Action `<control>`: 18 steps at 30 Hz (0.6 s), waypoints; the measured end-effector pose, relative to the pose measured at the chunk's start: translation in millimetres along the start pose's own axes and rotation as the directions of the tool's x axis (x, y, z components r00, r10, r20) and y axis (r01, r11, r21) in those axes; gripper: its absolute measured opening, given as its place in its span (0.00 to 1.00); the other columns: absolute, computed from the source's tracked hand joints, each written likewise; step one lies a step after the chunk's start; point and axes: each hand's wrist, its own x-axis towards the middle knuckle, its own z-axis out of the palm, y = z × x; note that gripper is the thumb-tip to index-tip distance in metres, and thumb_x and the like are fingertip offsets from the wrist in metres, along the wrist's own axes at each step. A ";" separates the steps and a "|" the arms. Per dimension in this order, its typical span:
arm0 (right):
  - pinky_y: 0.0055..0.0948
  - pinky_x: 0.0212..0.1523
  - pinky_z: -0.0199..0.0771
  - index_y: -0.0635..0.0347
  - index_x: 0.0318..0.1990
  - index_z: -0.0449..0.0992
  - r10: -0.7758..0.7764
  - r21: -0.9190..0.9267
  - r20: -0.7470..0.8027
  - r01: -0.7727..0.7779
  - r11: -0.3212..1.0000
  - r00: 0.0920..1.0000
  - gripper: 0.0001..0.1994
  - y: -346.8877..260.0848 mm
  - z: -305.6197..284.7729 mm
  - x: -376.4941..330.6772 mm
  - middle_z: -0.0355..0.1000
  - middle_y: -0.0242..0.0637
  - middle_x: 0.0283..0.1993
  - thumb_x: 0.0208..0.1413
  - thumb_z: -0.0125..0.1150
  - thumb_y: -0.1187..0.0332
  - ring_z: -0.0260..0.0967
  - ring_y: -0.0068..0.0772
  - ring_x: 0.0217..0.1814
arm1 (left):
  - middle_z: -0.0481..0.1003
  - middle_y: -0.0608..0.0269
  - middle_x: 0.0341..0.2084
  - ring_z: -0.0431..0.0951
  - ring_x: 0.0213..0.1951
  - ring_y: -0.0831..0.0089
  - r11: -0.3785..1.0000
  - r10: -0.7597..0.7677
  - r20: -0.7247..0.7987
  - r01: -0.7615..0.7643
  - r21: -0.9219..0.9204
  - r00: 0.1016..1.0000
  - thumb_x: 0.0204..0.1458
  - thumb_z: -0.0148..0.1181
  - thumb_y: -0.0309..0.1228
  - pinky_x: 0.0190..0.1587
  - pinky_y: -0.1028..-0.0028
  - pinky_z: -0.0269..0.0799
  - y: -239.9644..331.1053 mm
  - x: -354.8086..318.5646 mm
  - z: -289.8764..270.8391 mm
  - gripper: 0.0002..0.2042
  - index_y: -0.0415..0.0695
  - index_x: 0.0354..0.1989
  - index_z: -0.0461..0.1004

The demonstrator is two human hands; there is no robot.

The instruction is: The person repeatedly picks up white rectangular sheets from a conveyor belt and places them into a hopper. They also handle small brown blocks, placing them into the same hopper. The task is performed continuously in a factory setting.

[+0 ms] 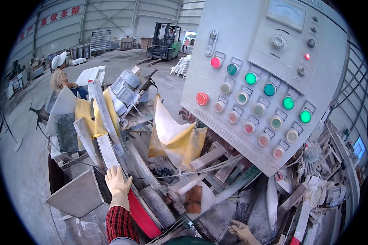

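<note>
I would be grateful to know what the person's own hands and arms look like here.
The left hand wears a cream glove, meeting a red-and-black checked sleeve. The right hand appears similarly gloved; no sleeve shows there.

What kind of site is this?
Probably a factory or workshop hall; what it makes isn't certain. Signs: a large control box covered in buttons, a grey electric motor on the machinery beside it, and a green forklift in the background.
</note>
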 end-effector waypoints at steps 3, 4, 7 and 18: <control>0.26 0.40 0.77 0.66 0.63 0.55 0.017 -0.030 -0.052 -0.018 0.999 0.999 0.25 7.4 -3.1 -5.5 0.74 0.47 0.44 0.59 0.53 0.74 0.76 0.33 0.39 | 0.59 0.50 0.60 0.53 0.64 0.50 0.999 -0.034 -0.012 0.034 0.017 0.999 0.43 0.63 0.44 0.64 0.57 0.47 0.2 -7.4 6.6 0.34 0.44 0.59 0.62; 0.26 0.40 0.77 0.66 0.63 0.56 0.016 -0.030 -0.054 -0.017 0.999 0.998 0.25 10.8 -4.7 -6.5 0.74 0.47 0.44 0.59 0.53 0.74 0.76 0.33 0.38 | 0.59 0.50 0.60 0.53 0.64 0.50 1.000 -0.021 -0.014 0.022 0.020 1.000 0.43 0.63 0.44 0.64 0.56 0.47 -0.5 -8.1 9.8 0.34 0.44 0.59 0.62; 0.26 0.40 0.77 0.66 0.63 0.56 0.016 0.008 -0.042 -0.016 1.000 0.999 0.25 17.0 -7.3 -11.4 0.74 0.47 0.44 0.59 0.52 0.74 0.76 0.33 0.38 | 0.57 0.50 0.61 0.52 0.65 0.50 0.999 -0.025 0.024 0.025 0.026 0.999 0.42 0.64 0.45 0.65 0.56 0.46 -1.9 -10.5 9.2 0.36 0.45 0.60 0.60; 0.27 0.38 0.78 0.68 0.64 0.53 0.037 0.068 -0.022 -0.036 0.997 0.999 0.25 36.5 -27.5 3.8 0.74 0.51 0.44 0.59 0.51 0.75 0.76 0.35 0.38 | 0.54 0.52 0.63 0.50 0.66 0.52 0.985 -0.169 0.161 0.169 0.016 0.972 0.38 0.69 0.45 0.66 0.57 0.45 15.1 -19.3 -4.2 0.38 0.49 0.60 0.60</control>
